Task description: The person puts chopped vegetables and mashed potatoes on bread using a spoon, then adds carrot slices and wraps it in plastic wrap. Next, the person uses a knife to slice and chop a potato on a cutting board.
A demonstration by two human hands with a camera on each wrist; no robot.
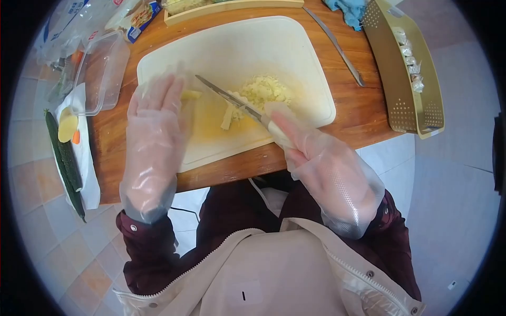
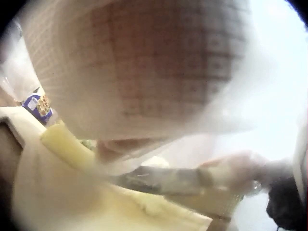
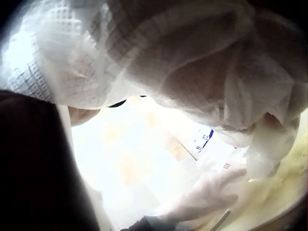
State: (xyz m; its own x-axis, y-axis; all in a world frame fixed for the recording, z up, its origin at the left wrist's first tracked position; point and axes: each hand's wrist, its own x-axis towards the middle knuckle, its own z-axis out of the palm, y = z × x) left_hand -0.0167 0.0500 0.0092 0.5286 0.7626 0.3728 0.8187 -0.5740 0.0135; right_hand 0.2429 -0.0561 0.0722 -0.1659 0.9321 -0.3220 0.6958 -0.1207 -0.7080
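My right hand (image 1: 329, 166), in a clear plastic glove, grips the pale handle of a kitchen knife (image 1: 224, 94). Its blade slants up and left over the white cutting board (image 1: 176, 58). Pale yellow chopped bits (image 1: 269, 89) are heaped just beyond the blade, and a larger strip (image 1: 226, 118) lies on the near side. At the board's left, my gloved left hand (image 1: 153, 139) has its fingers extended and slightly blurred. Beside those fingertips lies a pale yellow vegetable piece (image 1: 191, 95), a thick block (image 2: 67, 144) in the left wrist view.
On the left are a clear plastic container (image 1: 105, 73), a cucumber (image 1: 66, 152) and a cut yellow piece (image 1: 67, 126) on white paper. A second knife (image 1: 334, 45) lies right of the board. Beyond it stands a perforated basket (image 1: 400, 105) near a blue cloth (image 1: 348, 10).
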